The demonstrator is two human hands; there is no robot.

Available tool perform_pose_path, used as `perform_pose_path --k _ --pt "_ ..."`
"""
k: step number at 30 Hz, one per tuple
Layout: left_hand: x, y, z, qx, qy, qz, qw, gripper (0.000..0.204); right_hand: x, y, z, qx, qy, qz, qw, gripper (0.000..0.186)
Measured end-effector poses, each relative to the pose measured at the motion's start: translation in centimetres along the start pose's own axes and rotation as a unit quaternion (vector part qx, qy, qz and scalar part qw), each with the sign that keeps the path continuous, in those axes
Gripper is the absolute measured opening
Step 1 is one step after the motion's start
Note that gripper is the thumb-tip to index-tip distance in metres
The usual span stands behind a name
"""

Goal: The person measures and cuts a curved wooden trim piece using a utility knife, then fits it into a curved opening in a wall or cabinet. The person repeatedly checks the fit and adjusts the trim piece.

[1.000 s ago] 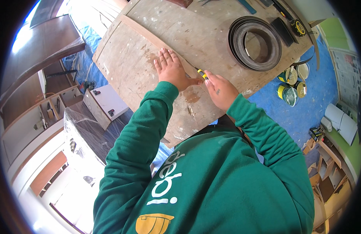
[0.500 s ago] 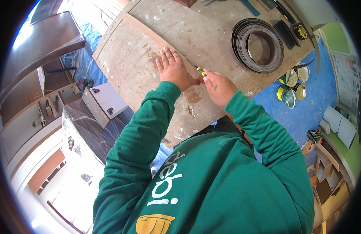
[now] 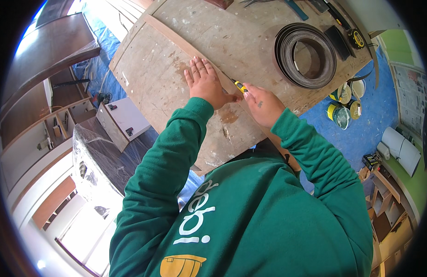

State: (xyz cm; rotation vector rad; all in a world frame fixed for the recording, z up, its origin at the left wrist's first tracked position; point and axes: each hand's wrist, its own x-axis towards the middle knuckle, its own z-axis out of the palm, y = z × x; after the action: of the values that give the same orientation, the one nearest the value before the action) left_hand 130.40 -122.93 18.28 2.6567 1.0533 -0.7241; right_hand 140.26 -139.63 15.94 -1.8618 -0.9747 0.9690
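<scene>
My left hand (image 3: pixel 206 85) lies flat with fingers spread across a long, thin light-wood strip (image 3: pixel 169 39) and the worn plywood tabletop (image 3: pixel 139 87). Just right of it, my right hand (image 3: pixel 263 105) grips a yellow-and-black utility knife (image 3: pixel 239 86), its tip angled up-left at the strip's right edge, beside my left hand. Whether the blade is cutting is too small to tell. A large coil of dark banding (image 3: pixel 283 57) sits on the tabletop to the upper right of the knife.
Tape measure (image 3: pixel 357 39), black block (image 3: pixel 338 42) and teal-handled tool (image 3: pixel 296 10) lie along the table's far right. Paint buckets (image 3: pixel 341 117) stand on blue floor sheeting at right. Dark cabinetry (image 3: pixel 47 46), a white drawer unit (image 3: pixel 125 117) and plastic-wrapped furniture (image 3: pixel 91 157) are at left.
My right hand, still on the knife, has shifted very slightly rightward and down since half a second ago. My left hand stays spread in place. The view has shifted slightly.
</scene>
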Motion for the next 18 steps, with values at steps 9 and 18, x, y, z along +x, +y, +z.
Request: perform_pose_path --k 9,18 --pt "0.1 -0.1 0.1 -0.004 0.001 0.000 1.000 0.157 0.5 0.0 0.1 -0.017 0.000 -0.011 1.000 0.035" --pt "0.0 -0.1 0.0 -0.010 -0.004 0.000 1.000 0.148 0.9 -1.6 -0.1 -0.029 -0.034 0.030 0.999 0.023"
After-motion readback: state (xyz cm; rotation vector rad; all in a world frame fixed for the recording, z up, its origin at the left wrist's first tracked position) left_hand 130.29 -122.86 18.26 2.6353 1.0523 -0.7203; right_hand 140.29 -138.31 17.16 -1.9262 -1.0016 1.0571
